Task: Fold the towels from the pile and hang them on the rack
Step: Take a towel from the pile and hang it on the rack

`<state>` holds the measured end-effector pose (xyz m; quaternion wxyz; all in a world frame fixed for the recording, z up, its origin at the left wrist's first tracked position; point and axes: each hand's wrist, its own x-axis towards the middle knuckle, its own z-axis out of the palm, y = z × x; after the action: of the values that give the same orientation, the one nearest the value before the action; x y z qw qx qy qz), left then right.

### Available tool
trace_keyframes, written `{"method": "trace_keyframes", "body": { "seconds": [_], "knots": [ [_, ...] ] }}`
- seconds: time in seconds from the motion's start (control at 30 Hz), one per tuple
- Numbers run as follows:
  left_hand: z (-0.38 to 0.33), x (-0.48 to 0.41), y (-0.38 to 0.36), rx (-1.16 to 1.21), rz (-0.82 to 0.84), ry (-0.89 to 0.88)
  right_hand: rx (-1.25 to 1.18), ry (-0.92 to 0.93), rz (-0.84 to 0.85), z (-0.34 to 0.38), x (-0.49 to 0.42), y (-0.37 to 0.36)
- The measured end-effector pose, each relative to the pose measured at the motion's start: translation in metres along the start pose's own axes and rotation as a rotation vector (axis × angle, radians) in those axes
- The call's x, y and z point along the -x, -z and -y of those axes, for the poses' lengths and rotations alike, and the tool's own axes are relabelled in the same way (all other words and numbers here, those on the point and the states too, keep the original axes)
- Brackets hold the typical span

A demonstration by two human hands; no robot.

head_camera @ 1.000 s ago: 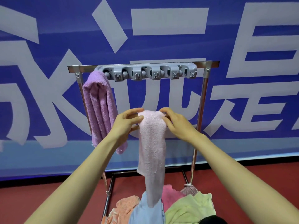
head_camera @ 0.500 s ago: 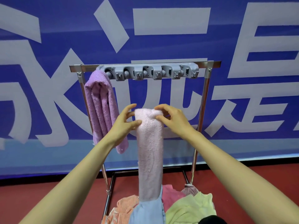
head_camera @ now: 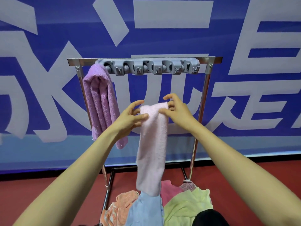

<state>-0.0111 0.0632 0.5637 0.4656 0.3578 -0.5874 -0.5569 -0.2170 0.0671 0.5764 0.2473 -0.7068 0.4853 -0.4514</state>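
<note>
We hold a pale pink towel (head_camera: pixel 152 144) in the middle of the frame, folded into a long narrow strip that hangs straight down. Our left hand (head_camera: pixel 128 118) pinches its top left corner between thumb and fingers, the other fingers spread loosely. Our right hand (head_camera: pixel 177 110) grips the top right corner with thumb and fingertips, the index finger curled above the cloth. The towel's lower end dangles just above the pile (head_camera: pixel 156 206) at the bottom centre of the frame.

That pile lies on a dark red floor (head_camera: pixel 48 193) and holds an orange towel (head_camera: pixel 121 203), a light blue towel (head_camera: pixel 145 211), a yellow-green towel (head_camera: pixel 185 206), a deep pink one (head_camera: pixel 169 189) and a mauve scrap (head_camera: pixel 187 185) by the rack's right leg. A dark rounded shape (head_camera: pixel 208 217) sits at the bottom edge; we cannot tell what it is.

Behind our hands stands the rack (head_camera: pixel 204 101), a metal frame with a top bar across the upper middle of the frame and a grey strip of clips (head_camera: pixel 149 66) fixed along it. A folded purple towel (head_camera: pixel 101 101) hangs from the strip's left end, down the left side of the rack, beside our left wrist.

The whole background is a blue banner (head_camera: pixel 162 39) with large pale characters, fading to a lighter blue band low down, where it meets the floor.
</note>
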Motion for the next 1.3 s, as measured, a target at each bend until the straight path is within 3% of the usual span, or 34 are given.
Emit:
{"method": "trace_keyframes", "body": {
  "seconds": [0.2, 0.57, 0.87, 1.03, 1.2, 1.3],
  "knots": [
    [-0.004, 0.002, 0.009, 0.047, -0.044, -0.041, 0.095, -0.093, 0.126, 0.001, -0.005, -0.003],
    [-0.012, 0.001, 0.008, 0.033, -0.085, -0.033, -0.018, -0.212, 0.140, 0.014, -0.013, -0.004],
    [-0.013, -0.002, 0.007, 0.065, -0.173, -0.004, -0.068, -0.190, 0.074, 0.015, -0.015, -0.009],
    [-0.016, -0.002, 0.010, -0.021, -0.200, 0.021, -0.082, -0.269, 0.190, 0.017, -0.019, -0.008],
    [-0.014, -0.005, 0.012, -0.019, -0.238, 0.068, -0.145, -0.229, 0.094, 0.020, -0.019, -0.012],
    [-0.016, -0.009, 0.015, -0.033, -0.253, 0.065, -0.142, -0.206, 0.144, 0.021, -0.017, -0.012]
  ]
}}
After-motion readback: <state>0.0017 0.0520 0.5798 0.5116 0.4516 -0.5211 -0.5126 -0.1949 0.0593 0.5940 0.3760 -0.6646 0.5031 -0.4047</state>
